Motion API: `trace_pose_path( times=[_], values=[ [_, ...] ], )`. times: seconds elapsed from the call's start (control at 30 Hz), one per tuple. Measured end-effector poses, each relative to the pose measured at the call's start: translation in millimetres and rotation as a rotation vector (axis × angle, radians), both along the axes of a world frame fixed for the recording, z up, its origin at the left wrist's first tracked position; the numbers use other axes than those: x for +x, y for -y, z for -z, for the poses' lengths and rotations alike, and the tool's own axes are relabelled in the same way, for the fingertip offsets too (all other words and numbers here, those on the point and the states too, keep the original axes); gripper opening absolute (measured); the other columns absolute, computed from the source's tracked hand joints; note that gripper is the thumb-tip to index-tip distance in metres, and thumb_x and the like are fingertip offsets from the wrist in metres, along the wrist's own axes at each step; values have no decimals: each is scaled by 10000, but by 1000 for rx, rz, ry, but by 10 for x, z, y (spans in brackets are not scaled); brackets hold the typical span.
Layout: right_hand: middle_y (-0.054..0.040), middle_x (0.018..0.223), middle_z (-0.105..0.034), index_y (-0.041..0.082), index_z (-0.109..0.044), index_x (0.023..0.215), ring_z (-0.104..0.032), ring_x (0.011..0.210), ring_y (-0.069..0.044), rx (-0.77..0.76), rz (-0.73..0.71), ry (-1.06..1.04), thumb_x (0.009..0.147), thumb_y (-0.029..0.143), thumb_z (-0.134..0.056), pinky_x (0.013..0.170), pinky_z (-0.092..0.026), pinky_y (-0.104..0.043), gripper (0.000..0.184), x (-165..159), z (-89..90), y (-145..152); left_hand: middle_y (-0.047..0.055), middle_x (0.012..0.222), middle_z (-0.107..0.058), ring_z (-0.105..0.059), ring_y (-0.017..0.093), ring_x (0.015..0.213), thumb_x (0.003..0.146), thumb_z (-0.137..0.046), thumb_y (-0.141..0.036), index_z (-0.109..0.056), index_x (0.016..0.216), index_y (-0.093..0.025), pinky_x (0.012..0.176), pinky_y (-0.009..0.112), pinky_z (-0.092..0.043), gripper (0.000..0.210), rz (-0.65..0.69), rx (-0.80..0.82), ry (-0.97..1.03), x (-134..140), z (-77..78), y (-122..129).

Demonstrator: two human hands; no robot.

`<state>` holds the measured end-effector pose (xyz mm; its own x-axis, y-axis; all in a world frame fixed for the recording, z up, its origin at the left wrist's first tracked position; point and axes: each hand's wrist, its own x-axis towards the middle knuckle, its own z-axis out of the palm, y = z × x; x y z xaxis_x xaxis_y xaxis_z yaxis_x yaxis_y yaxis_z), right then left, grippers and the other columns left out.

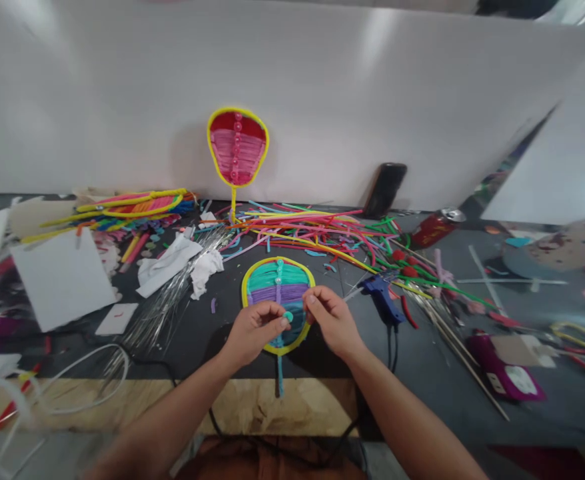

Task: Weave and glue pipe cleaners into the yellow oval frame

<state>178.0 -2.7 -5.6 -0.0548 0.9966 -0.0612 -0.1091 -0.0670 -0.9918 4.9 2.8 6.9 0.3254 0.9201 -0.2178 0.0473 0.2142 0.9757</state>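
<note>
My left hand (pixel 258 328) pinches a small round teal button (pixel 288 317) between thumb and fingertips. A little to its right, my right hand (pixel 333 321) is closed in a pinch; whatever lies between its fingertips, if anything, is too small to make out. Under both hands lies a fan-shaped pipe-cleaner piece (pixel 278 293) with a yellow rim, teal and purple bands and a blue stem. A line of small buttons runs down its upper middle. My hands cover part of its lower half.
A pink and red fan (pixel 237 148) leans upright against the white wall. Loose pipe cleaners (pixel 312 230) lie behind the work. To the right are a blue glue gun (pixel 383 298), a red can (pixel 436 227) and a phone (pixel 385 190); crumpled paper (pixel 206 272) is left.
</note>
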Motion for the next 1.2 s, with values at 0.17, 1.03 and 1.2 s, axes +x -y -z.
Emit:
trace_pose_path(
  times=[0.17, 1.03, 1.2],
  values=[
    [-11, 797, -574, 187, -576, 907, -503, 672, -118, 254, -12, 347, 881, 301, -499, 610, -414, -235, 139, 84, -264, 72, 7, 684, -671, -584, 125, 615, 746, -641, -333, -652, 778, -164, 574, 212, -468, 173, 13, 249, -202, -55, -61, -7],
    [-137, 1071, -647, 149, -525, 1161, -614, 967, -275, -22, 474, 1246, 733, 225, -534, 821, -463, -391, 434, 1432, 94, 178, -16, 829, -725, -628, 180, 920, 783, -648, -137, -684, 886, -290, 914, 369, -430, 188, -96, 1397, -778, -517, -88, 320],
    [-89, 926, -661, 175, -560, 1064, -619, 787, -229, -41, 687, 788, 694, 403, -613, 701, -480, -375, 438, 1514, 55, 323, -49, 855, -736, -629, 156, 892, 774, -663, -126, -681, 938, -336, 940, 353, -400, 266, -64, 1492, -744, -546, -120, 321]
  ],
)
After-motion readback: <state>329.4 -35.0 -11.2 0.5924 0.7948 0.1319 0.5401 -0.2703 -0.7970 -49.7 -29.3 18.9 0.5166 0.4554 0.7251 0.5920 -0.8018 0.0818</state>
